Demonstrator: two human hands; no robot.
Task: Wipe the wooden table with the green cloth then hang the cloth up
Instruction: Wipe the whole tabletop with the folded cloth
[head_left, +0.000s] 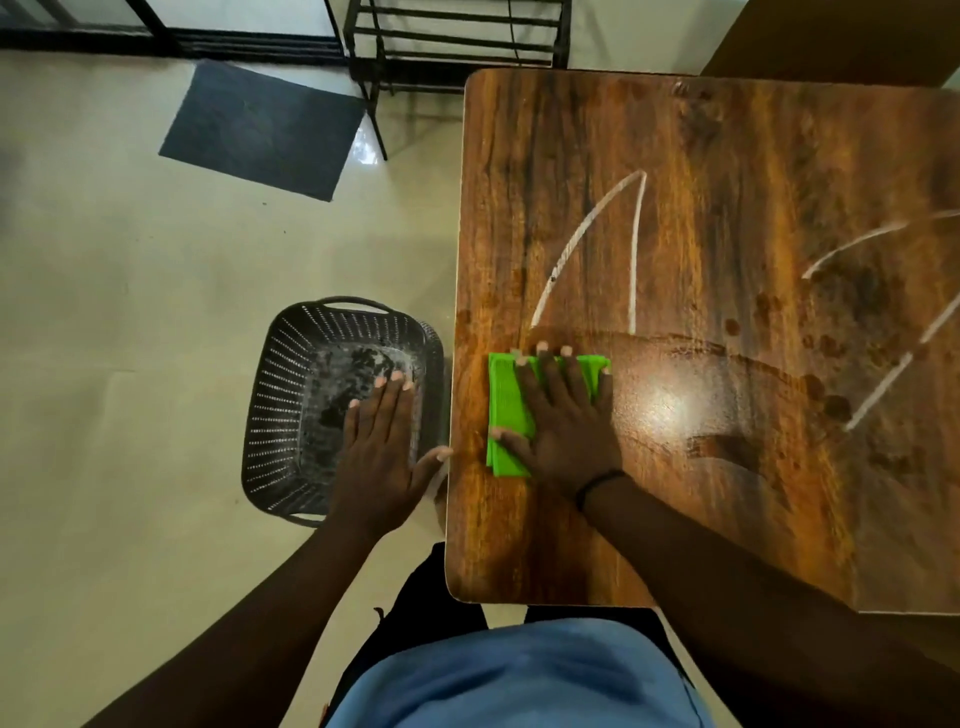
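The folded green cloth (506, 410) lies near the left edge of the wooden table (701, 208), pinned flat under my right hand (563, 421), fingers spread. My left hand (379, 441) hovers open beside the edge, above a dark plastic basket (280, 415) on the pale tiled floor (130, 312); white streaks (587, 244) cross the tabletop.

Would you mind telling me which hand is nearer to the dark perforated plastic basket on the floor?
Left. The left hand is spread above the dark perforated plastic basket; the right hand lies on the green cloth.
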